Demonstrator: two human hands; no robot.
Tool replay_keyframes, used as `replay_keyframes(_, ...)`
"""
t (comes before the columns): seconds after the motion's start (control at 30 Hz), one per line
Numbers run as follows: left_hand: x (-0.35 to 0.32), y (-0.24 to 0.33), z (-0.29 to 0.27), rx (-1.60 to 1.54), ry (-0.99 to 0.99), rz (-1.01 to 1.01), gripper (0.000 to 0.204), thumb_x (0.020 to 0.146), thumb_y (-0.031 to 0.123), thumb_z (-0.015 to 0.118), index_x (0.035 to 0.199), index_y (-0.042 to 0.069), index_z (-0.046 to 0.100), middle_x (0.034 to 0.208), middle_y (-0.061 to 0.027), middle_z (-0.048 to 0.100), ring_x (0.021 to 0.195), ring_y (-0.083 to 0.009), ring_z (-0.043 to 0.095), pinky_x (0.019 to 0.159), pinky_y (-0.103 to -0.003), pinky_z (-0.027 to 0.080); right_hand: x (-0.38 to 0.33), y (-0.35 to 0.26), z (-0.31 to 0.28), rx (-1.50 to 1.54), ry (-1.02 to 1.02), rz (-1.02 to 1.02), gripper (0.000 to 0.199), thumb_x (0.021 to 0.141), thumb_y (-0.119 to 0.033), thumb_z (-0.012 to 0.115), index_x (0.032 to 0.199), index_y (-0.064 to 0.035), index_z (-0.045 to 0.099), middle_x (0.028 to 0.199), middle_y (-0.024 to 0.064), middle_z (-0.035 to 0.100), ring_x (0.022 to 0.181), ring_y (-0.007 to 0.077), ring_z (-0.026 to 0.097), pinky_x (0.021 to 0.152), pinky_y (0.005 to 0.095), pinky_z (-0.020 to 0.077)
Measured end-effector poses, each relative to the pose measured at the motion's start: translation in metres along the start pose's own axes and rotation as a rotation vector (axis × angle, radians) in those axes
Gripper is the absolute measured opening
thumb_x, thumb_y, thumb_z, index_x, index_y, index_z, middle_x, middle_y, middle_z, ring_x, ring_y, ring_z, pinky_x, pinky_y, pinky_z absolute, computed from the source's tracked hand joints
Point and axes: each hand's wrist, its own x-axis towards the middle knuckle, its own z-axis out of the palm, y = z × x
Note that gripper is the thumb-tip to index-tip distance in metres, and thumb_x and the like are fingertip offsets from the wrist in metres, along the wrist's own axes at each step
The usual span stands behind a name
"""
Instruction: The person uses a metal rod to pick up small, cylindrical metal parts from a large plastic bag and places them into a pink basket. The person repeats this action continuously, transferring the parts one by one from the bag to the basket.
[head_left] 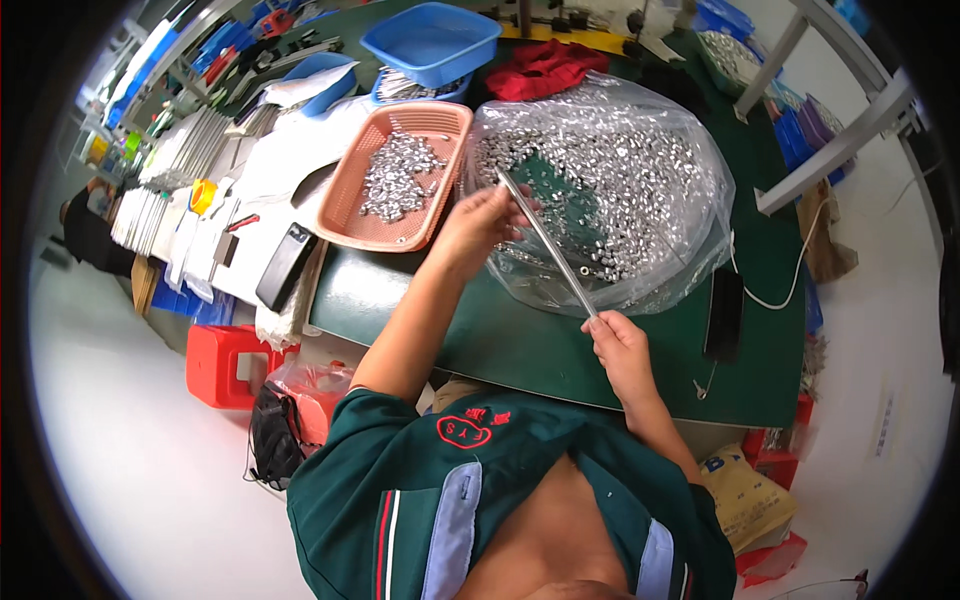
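A bare strip of green table (pixel 520 350) is lying open along the near edge, between the two forearms. Beyond it, the clear plastic bag (pixel 640 160) of small metal parts is filling the middle, with the orange basket (pixel 345 205) pressing against its left side. A black phone (pixel 285 265) is blocking the left corner, another phone (pixel 723 312) the right. Blue bins (pixel 430 40) are crowding the far edge.

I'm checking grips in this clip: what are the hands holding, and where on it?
A thin metal rod: the left hand grips near its upper end, the right hand pinches its lower end.
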Motion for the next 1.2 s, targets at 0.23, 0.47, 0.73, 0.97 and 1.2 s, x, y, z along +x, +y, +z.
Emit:
replay_keyframes(0.23,-0.051,-0.017,0.020,-0.049,-0.086,-0.126,0.046,0.098,0.044,0.047,0.115,0.001,0.056,0.098,-0.0113,0.066,0.091,-0.0202,0.064,0.081,-0.036,0.051,0.060,-0.069,0.059,0.459,-0.505,0.313,0.014,0.100,-0.022,0.047,0.100,-0.0095,0.053,0.056,-0.0066,0.037,0.042,0.0026,0.029,0.037,0.0188,0.0227)
replay_keyframes(0.47,-0.034,0.011,0.010,-0.173,0.448,0.018,0.040,0.099,0.038,0.047,0.090,0.001,0.057,0.074,-0.0093,0.061,0.058,-0.0175,0.058,0.047,-0.032,0.048,0.099,-0.090,0.125,0.410,-0.491,0.283,0.012,0.099,-0.026,0.046,0.094,-0.0164,0.050,0.054,-0.0066,0.037,0.038,0.0051,0.028,0.035,0.0231,0.0201)
replay_keyframes(0.73,-0.025,0.026,0.012,-0.133,0.566,-0.088,0.033,0.097,0.036,0.050,0.087,0.005,0.054,0.059,-0.0090,0.054,0.040,-0.0210,0.050,0.034,-0.037,0.038,0.113,-0.089,0.135,0.390,-0.452,0.302,0.027,0.098,-0.029,0.046,0.074,-0.0181,0.045,0.048,-0.0080,0.034,0.034,0.0056,0.027,0.034,0.0252,0.0188)
replay_keyframes(0.97,0.007,0.038,-0.011,-0.259,0.524,-0.076,0.041,0.101,0.036,0.040,0.097,-0.003,0.050,0.078,-0.0221,0.063,0.064,-0.0334,0.065,0.056,-0.046,0.056,0.116,-0.097,0.142,0.348,-0.463,0.259,0.025,0.097,-0.027,0.048,0.076,-0.0144,0.045,0.048,-0.0064,0.034,0.034,0.0066,0.028,0.033,0.0250,0.0195)
replay_keyframes(1.2,0.031,0.071,-0.090,-0.122,0.614,-0.223,0.039,0.102,0.034,0.034,0.108,-0.002,0.046,0.088,-0.0227,0.066,0.077,-0.0336,0.069,0.071,-0.054,0.057,0.049,-0.096,0.131,0.440,-0.537,0.316,0.019,0.099,-0.023,0.045,0.089,-0.0078,0.049,0.050,-0.0050,0.035,0.035,0.0067,0.027,0.036,0.0246,0.0198)
